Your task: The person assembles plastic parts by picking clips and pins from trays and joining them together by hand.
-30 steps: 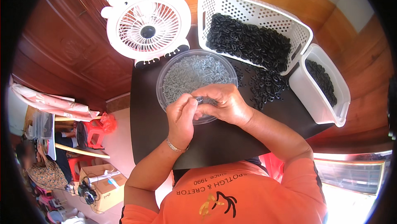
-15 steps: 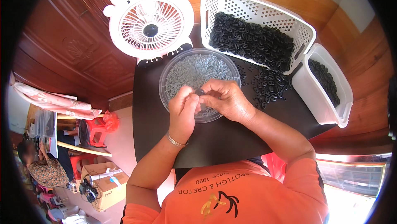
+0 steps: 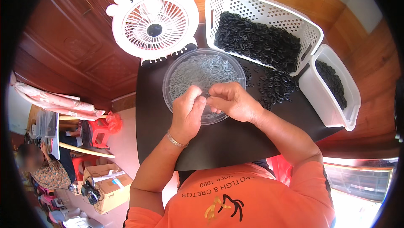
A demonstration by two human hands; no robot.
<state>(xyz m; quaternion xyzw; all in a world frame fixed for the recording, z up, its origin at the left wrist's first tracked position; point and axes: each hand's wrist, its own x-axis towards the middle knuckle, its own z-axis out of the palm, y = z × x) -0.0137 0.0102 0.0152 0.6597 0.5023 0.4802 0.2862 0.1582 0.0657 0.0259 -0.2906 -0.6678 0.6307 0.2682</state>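
Observation:
My left hand (image 3: 187, 112) and my right hand (image 3: 234, 103) meet over the near part of a round clear tub (image 3: 166, 95). Thumbs and fingers are pinched together, tip to tip, on a small black piece (image 3: 205, 95) that is mostly hidden by them. Many thin grey pins or screws (image 3: 206, 69) fill the tub; which exactly, I cannot make out. Loose black oval pieces with holes (image 3: 276, 86) lie heaped on the dark table (image 3: 158, 129), right of the tub.
A white perforated basket (image 3: 314, 34) of black oval pieces stands behind the tub, with a white bin (image 3: 322, 102) of similar pieces at right. A white animal-shaped fan (image 3: 154, 30) stands back left. Farther left are another person (image 3: 52, 171) and a cardboard box (image 3: 113, 192).
Both hands stay pinched together over the tub, with a slight shift of the fingers. Less of the black piece shows between them now.

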